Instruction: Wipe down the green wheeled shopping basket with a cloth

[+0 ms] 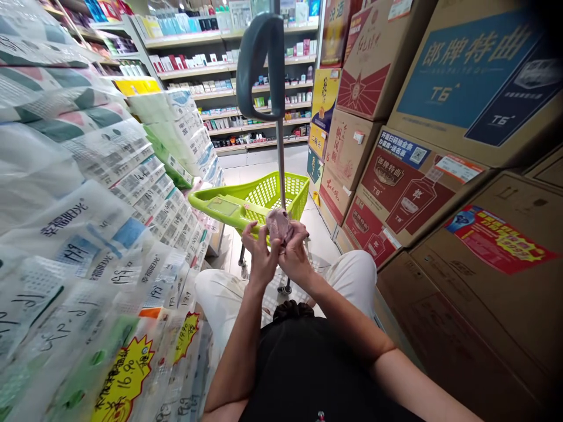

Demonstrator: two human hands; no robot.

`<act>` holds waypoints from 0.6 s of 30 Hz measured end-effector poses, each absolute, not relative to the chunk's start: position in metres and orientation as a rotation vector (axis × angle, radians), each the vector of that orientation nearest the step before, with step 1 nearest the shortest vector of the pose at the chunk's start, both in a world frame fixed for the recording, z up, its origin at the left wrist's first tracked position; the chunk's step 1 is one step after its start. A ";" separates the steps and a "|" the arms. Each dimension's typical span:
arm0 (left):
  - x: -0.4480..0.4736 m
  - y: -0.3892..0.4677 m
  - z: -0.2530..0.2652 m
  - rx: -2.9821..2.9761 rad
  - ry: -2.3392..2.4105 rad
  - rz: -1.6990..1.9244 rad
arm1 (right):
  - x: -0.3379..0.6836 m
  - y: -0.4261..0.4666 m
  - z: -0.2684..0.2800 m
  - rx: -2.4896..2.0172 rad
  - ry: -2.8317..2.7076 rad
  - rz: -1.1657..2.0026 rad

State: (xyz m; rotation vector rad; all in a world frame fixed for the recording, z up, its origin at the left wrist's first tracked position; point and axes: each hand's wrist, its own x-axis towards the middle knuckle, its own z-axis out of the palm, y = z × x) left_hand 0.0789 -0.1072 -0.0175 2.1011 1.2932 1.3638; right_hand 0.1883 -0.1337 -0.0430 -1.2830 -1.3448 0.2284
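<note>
My left hand (261,258) and my right hand (297,255) meet in front of my body, both closed on a bunched mauve cloth (278,225). The thumbs press into its lower part, and some of its folds are hidden by my fingers. Just beyond the cloth is a lime-green shopping basket (211,201) on a wheeled frame, its slotted far wall visible. A metal pole (280,158) rises behind the cloth, topped by a dark grey loop handle (247,70). Neither hand is on the handle.
Stacked packs of tissue paper (132,258) line my left side, with yellow price signs (125,375). Cardboard cartons (440,234) are piled along the right. Store shelves (229,70) with small boxed goods stand ahead. White floor tiles (246,161) show between.
</note>
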 end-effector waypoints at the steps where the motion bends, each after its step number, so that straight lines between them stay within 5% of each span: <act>1: 0.080 -0.112 -0.017 2.064 1.277 1.376 | 0.187 -0.137 -0.040 -1.249 -1.352 0.184; 9: 0.069 -0.102 0.007 1.510 1.138 1.622 | 0.224 -0.117 -0.028 -1.022 -1.505 0.279; 18: 0.099 -0.024 0.075 1.480 0.937 1.581 | 0.223 -0.042 -0.084 -1.170 -1.346 0.396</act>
